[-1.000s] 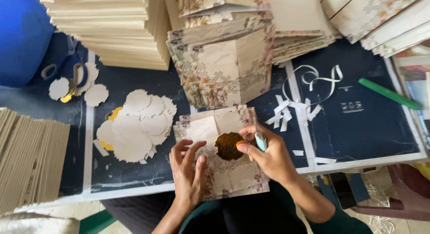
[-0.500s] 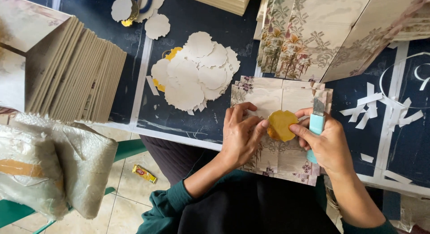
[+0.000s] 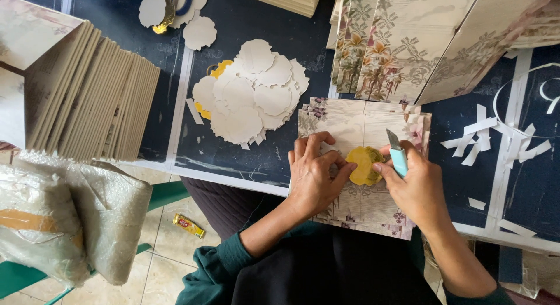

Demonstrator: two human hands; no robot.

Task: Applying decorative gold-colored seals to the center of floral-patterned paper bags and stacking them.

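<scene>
A floral-printed card sheet (image 3: 361, 121) lies at the table's near edge. A yellow scalloped round piece (image 3: 363, 165) sits on it. My left hand (image 3: 315, 176) presses its fingertips on the left side of that yellow piece. My right hand (image 3: 411, 185) touches the piece's right edge and holds a light blue utility knife (image 3: 397, 155), blade pointing away from me.
A pile of white scalloped paper rounds (image 3: 251, 98) lies left of the sheet. Stacked cards (image 3: 99, 100) stand at the left, folded floral cards (image 3: 408, 42) behind. White paper strips (image 3: 484, 141) lie to the right. Plastic-wrapped bundles (image 3: 70, 217) sit below left.
The view has swung left and closer over the second. Both hands stay on the yellow piece; the left fingers have shifted closer to it.
</scene>
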